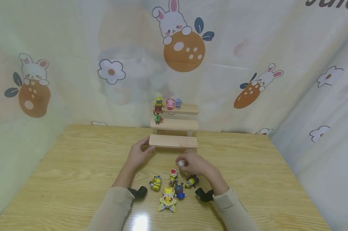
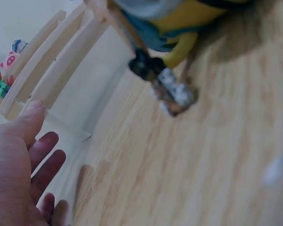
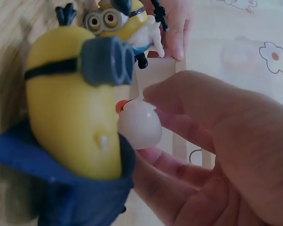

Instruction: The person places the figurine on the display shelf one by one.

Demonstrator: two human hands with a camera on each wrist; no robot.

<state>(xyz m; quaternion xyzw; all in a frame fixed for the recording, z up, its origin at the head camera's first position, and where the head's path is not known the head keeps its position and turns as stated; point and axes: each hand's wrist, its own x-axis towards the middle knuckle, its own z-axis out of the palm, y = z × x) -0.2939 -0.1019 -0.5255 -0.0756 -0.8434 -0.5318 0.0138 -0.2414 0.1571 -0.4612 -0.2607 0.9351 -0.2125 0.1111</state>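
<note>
My right hand (image 1: pixel 195 164) pinches a small white toy figure (image 3: pixel 140 126) with an orange-red bit, between thumb and fingers, just in front of the stepped wooden shelf (image 1: pixel 174 141). At the shelf's left end is my left hand (image 1: pixel 137 154), thumb and fingers spread around the lowest step's edge; the thumb seems to touch it. Nearest the right hand lies a yellow goggled minion figure (image 1: pixel 190 182) in a dark blue cape. A red-hatted figure (image 1: pixel 173 176), another minion figure (image 1: pixel 156 183), a grey-and-blue figure (image 1: pixel 179 191) and a yellow-and-white figure (image 1: pixel 167 200) lie nearby.
On the shelf's top step stand a yellow figure (image 1: pixel 158 102), a pink pig (image 1: pixel 170 104) and a blue-purple figure (image 1: pixel 178 103). A fox figure (image 1: pixel 158 115) in green stands on the middle step. Behind the wooden table (image 1: pixel 76 166) hangs a printed curtain (image 1: pixel 133 41).
</note>
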